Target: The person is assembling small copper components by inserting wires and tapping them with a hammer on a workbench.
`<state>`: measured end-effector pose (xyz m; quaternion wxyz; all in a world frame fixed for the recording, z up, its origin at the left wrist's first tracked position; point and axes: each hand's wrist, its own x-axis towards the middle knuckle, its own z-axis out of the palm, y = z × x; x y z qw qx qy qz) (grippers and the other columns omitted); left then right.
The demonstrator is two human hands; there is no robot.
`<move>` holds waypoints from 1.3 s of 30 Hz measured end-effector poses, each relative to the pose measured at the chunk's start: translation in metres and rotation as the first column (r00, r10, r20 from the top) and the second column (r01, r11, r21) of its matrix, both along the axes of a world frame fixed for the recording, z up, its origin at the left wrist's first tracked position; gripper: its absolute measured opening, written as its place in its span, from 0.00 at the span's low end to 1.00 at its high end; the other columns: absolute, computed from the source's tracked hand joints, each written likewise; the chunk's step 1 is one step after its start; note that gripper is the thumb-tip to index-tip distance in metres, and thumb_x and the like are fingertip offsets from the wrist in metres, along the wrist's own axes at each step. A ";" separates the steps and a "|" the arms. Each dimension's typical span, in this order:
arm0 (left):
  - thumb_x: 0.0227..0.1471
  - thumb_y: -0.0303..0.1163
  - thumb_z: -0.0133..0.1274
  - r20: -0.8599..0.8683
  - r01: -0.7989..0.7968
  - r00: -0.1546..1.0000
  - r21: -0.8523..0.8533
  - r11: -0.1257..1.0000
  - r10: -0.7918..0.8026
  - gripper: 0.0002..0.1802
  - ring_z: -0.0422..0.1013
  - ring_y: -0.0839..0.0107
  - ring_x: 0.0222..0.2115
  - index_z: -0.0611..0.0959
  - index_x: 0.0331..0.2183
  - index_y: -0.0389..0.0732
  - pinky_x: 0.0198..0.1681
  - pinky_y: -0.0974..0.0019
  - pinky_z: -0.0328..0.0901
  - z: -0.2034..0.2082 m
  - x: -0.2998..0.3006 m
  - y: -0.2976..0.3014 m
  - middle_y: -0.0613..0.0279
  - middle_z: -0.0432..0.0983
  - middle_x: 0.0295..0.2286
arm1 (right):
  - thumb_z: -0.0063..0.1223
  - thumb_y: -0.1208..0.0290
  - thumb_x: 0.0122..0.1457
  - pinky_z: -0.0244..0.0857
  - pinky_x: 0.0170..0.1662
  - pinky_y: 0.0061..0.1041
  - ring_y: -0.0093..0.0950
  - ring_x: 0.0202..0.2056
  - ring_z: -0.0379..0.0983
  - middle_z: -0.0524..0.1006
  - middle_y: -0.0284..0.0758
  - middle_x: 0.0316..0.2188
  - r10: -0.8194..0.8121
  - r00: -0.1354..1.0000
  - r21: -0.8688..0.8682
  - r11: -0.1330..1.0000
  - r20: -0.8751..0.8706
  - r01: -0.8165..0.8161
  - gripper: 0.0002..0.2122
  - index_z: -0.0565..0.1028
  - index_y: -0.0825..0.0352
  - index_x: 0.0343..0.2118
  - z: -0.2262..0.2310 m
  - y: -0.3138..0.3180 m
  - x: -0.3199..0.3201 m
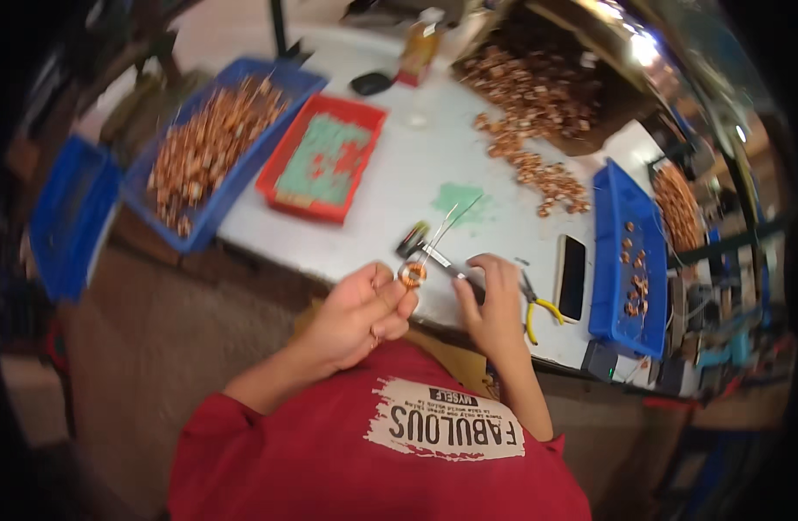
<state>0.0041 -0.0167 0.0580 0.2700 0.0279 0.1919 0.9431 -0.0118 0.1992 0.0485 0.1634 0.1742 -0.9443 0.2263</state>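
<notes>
Between the thumb and fingers of my left hand is a small toroid coil wound with copper wire. Two long straight wire leads rise from it, away from me. My right hand is a little to the right, thumb and forefinger apart, with no object visible in it; its edges are slightly blurred. A hammer with a dark handle lies on the table behind the coil, its handle end partly hidden by my right hand. Yellow-handled pliers lie just right of that hand.
On the white table stand a red tray of green pieces, a blue bin of copper parts and a blue tray with several coils. A phone lies at right. Loose coils spill from a heap at the back.
</notes>
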 end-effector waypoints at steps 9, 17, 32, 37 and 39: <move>0.58 0.24 0.44 -0.135 0.191 0.962 -0.286 0.939 -0.237 0.10 0.55 0.80 0.16 0.60 0.29 0.45 0.20 0.78 0.53 0.002 -0.019 0.058 0.57 0.68 0.24 | 0.52 0.80 0.55 0.64 0.45 0.19 0.24 0.39 0.72 0.75 0.38 0.38 0.361 0.895 -0.965 0.097 0.261 0.242 0.14 0.66 0.67 0.45 0.011 0.011 0.029; 0.58 0.27 0.45 -0.215 0.181 0.929 -0.448 0.876 -0.302 0.04 0.56 0.82 0.16 0.67 0.30 0.40 0.20 0.78 0.53 0.001 -0.003 0.079 0.63 0.66 0.23 | 0.56 0.75 0.54 0.63 0.41 0.15 0.21 0.37 0.71 0.76 0.37 0.35 0.339 0.907 -0.967 0.141 0.250 0.214 0.14 0.68 0.67 0.43 -0.003 0.019 0.045; 0.58 0.28 0.45 -0.257 0.254 0.853 -0.554 0.793 -0.453 0.05 0.58 0.82 0.17 0.69 0.31 0.37 0.21 0.80 0.55 0.003 0.006 0.094 0.64 0.67 0.22 | 0.55 0.73 0.55 0.64 0.40 0.15 0.22 0.36 0.72 0.76 0.37 0.33 0.271 0.949 -0.986 -0.009 0.159 0.168 0.14 0.66 0.69 0.42 -0.015 0.028 0.071; 0.59 0.28 0.43 -0.071 0.309 0.879 -0.667 0.677 -0.471 0.06 0.68 0.69 0.23 0.64 0.35 0.38 0.28 0.72 0.65 0.015 0.009 0.108 0.51 0.71 0.30 | 0.55 0.72 0.54 0.65 0.36 0.16 0.23 0.33 0.72 0.75 0.40 0.32 0.105 0.962 -0.968 0.000 0.251 0.252 0.17 0.64 0.72 0.44 -0.022 0.037 0.070; 0.59 0.28 0.42 0.015 0.338 0.889 -0.694 0.635 -0.458 0.06 0.70 0.65 0.25 0.62 0.36 0.38 0.30 0.70 0.68 0.016 0.006 0.113 0.47 0.72 0.33 | 0.53 0.71 0.54 0.65 0.33 0.16 0.24 0.30 0.72 0.75 0.41 0.31 0.022 0.946 -0.946 -0.007 0.325 0.325 0.18 0.62 0.72 0.44 -0.015 0.048 0.071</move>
